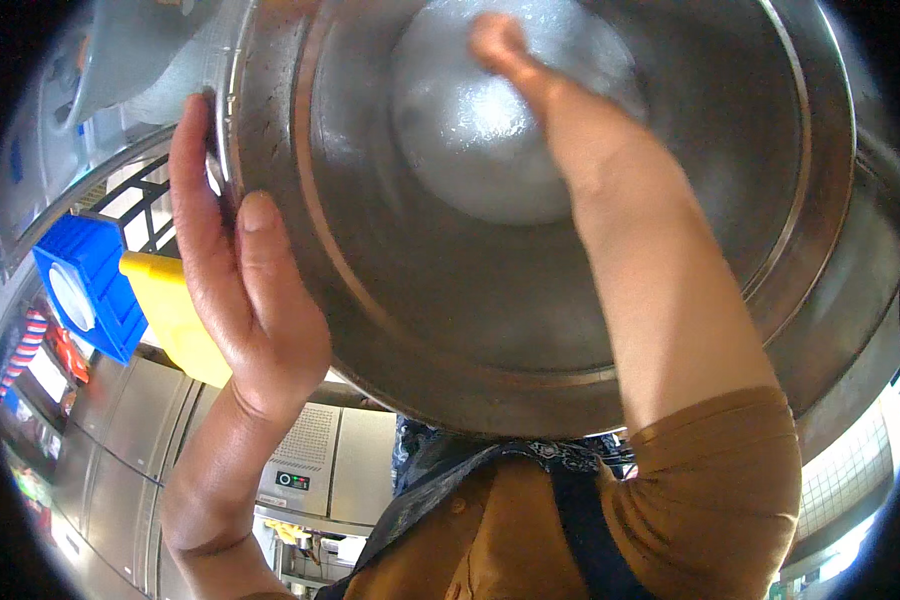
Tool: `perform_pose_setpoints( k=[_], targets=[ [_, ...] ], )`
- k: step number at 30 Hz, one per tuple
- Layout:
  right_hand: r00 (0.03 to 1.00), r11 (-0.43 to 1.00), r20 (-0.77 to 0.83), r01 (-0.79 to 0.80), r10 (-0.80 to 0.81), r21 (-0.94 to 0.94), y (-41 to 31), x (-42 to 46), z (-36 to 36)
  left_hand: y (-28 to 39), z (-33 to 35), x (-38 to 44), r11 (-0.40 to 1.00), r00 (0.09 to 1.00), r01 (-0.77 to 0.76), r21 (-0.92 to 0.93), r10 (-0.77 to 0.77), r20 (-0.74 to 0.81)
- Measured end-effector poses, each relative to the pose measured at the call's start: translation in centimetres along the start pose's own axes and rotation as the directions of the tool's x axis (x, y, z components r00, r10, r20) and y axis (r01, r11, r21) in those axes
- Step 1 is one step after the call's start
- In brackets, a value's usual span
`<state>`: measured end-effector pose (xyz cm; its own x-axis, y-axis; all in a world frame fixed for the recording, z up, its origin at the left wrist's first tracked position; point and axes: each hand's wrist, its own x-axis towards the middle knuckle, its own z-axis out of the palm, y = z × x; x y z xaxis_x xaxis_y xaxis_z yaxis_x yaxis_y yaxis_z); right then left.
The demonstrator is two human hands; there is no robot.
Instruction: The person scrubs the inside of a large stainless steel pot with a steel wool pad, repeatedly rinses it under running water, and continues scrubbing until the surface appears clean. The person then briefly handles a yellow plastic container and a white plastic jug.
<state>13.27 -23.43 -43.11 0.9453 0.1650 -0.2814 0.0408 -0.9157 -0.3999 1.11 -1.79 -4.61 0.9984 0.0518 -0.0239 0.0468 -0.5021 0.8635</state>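
Observation:
A large round stainless steel basin (457,300) fills the middle of the view, its wet, shiny bottom facing up at the camera. My left hand (259,300) is at its left rim, fingers straight and thumb apart from them. Inside the basin, over the glossy round bottom, my right hand (501,45) is closed and blurred. Whether it holds something small cannot be told. My right forearm crosses the basin's right part.
On the left are a blue plastic crate (97,285) and a yellow container (172,315). Stainless steel cabinets (135,405) stand below them. Another large metal vessel (840,330) lies behind the basin's right edge. A pale grey plastic container (131,60) is at upper left.

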Motion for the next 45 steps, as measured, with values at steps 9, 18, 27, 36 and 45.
perform_pose_setpoints(
  k=[9,18,27,36,45],
  targets=[
    [0.814,0.925,0.518,0.365,-0.262,-0.105,-1.0,-23.6,0.4,1.2,0.4,-0.3,0.99,1.0,-0.004,0.14,0.002,0.011],
    [0.977,0.958,-0.015,-0.212,0.214,-0.191,15.5,-13.8,-8.4,0.9,-0.4,-0.5,0.987,0.995,0.072,-0.142,-0.062,0.074],
    [0.963,0.995,-0.265,0.076,-0.054,0.072,4.0,-7.1,-1.7,1.3,-0.1,-0.3,0.995,0.996,0.033,-0.092,-0.025,0.088],
    [0.956,0.983,0.246,0.179,-0.162,-0.047,1.4,-24.8,-1.1,2.8,1.0,0.0,0.99,0.992,0.109,0.092,-0.113,0.049],
    [0.893,0.975,0.402,0.221,-0.202,-0.002,-1.1,-14.5,-10.8,2.0,0.1,-0.2,0.996,0.998,0.044,0.072,-0.048,0.048]
  ],
)
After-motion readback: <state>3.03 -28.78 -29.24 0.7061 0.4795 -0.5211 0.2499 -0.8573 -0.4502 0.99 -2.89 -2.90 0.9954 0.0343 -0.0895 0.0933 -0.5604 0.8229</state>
